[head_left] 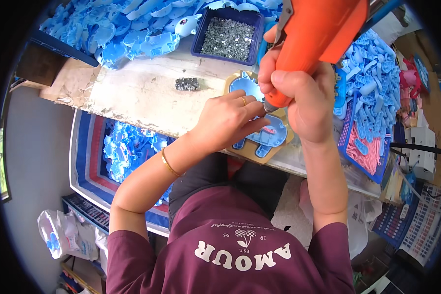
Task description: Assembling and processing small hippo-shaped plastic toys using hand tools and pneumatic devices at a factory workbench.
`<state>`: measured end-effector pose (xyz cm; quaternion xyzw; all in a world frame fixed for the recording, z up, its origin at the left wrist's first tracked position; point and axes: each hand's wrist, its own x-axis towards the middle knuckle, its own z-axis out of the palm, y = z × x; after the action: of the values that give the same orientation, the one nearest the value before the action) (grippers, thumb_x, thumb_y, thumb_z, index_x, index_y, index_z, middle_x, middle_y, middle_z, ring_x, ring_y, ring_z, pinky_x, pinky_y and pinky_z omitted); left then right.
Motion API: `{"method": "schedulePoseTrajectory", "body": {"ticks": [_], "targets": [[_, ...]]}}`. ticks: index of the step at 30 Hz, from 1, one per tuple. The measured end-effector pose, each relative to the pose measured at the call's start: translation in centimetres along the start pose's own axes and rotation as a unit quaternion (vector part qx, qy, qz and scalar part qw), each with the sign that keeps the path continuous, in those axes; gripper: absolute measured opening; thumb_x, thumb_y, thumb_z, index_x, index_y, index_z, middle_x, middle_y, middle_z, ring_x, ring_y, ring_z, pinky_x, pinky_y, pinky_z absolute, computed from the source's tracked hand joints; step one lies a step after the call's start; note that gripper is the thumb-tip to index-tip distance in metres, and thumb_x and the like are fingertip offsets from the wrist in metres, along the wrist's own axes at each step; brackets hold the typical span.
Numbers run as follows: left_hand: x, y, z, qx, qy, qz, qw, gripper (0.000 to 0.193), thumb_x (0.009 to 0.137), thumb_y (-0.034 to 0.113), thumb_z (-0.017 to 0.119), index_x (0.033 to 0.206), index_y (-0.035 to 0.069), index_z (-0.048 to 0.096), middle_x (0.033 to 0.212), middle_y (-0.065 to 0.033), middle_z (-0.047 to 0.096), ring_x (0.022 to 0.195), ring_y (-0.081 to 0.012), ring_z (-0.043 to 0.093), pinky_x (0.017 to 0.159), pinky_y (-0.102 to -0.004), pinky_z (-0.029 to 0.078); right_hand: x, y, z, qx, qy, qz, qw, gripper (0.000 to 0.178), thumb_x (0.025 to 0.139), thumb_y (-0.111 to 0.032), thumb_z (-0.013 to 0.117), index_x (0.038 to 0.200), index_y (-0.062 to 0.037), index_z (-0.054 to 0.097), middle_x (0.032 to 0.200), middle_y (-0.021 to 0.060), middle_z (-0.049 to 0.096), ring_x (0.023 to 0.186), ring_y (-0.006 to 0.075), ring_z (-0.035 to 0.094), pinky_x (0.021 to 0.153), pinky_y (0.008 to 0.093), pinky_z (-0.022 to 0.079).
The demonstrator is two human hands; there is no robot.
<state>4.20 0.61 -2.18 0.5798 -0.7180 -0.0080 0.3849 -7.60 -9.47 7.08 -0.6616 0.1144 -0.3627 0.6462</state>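
My right hand [308,93] is wrapped round an orange electric screwdriver [311,36], its tip pointing down to the left. Close against that tip is my left hand [232,117], thumb and fingertips drawn together; what they pinch is too small to make out. Under both hands, light-blue plastic toy shell parts [274,132] lie in a tan holding block [259,156] at the table's front edge. A small pink piece shows inside the nearer shell. My hands and the screwdriver hide part of the block.
A dark blue tray [197,46] of small screws stands behind the block. Light-blue shells [147,36] pile up at the back left, more parts [372,73] at the right above a basket with pink pieces [365,152]. A dark block [187,84] lies left; a lined bin [90,161] sits below.
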Motion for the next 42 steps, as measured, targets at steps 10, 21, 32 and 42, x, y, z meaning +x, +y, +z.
{"method": "schedulePoseTrajectory", "body": {"ticks": [10, 21, 32, 42], "targets": [[-0.5, 1.4, 0.2, -0.003, -0.035, 0.002, 0.999, 0.018, 0.084, 0.022, 0.075, 0.087, 0.009, 0.063, 0.080, -0.0032, 0.064, 0.079, -0.0228, 0.064, 0.067, -0.0374, 0.054, -1.2, -0.1, 0.3, 0.001, 0.026, 0.041, 0.999, 0.040, 0.083, -0.009, 0.062, 0.120, 0.0063, 0.055, 0.075, 0.0072, 0.062, 0.058, 0.0092, 0.053, 0.054, 0.0242, 0.043], [-0.9, 1.9, 0.6, 0.048, -0.077, 0.041, 0.995, 0.044, 0.071, 0.034, 0.082, 0.105, 0.010, 0.068, 0.102, -0.0023, 0.063, 0.100, -0.0218, 0.059, 0.088, -0.0350, 0.049, -4.0, 2.1, -2.6, -0.034, 0.063, 0.061, 0.996, 0.030, 0.087, -0.006, 0.065, 0.114, 0.0024, 0.056, 0.073, 0.0042, 0.058, 0.057, 0.0082, 0.053, 0.049, 0.0229, 0.041], [-2.4, 1.3, 2.2, 0.059, -0.086, 0.038, 0.994, 0.034, 0.075, 0.032, 0.078, 0.100, 0.011, 0.070, 0.102, -0.0004, 0.062, 0.100, -0.0202, 0.058, 0.089, -0.0345, 0.048, -4.7, 3.5, -2.3, -0.041, 0.097, 0.045, 0.993, 0.021, 0.087, -0.005, 0.063, 0.105, -0.0002, 0.056, 0.073, 0.0043, 0.057, 0.055, 0.0079, 0.053, 0.048, 0.0220, 0.042], [-2.4, 1.6, 2.4, 0.063, -0.086, 0.026, 0.994, 0.031, 0.076, 0.031, 0.077, 0.098, 0.011, 0.070, 0.099, -0.0006, 0.062, 0.097, -0.0206, 0.059, 0.089, -0.0345, 0.049, -5.1, 5.0, -2.4, -0.081, 0.115, -0.047, 0.989, 0.019, 0.086, -0.005, 0.062, 0.102, 0.0007, 0.054, 0.073, 0.0043, 0.057, 0.056, 0.0080, 0.053, 0.049, 0.0225, 0.043]]}}
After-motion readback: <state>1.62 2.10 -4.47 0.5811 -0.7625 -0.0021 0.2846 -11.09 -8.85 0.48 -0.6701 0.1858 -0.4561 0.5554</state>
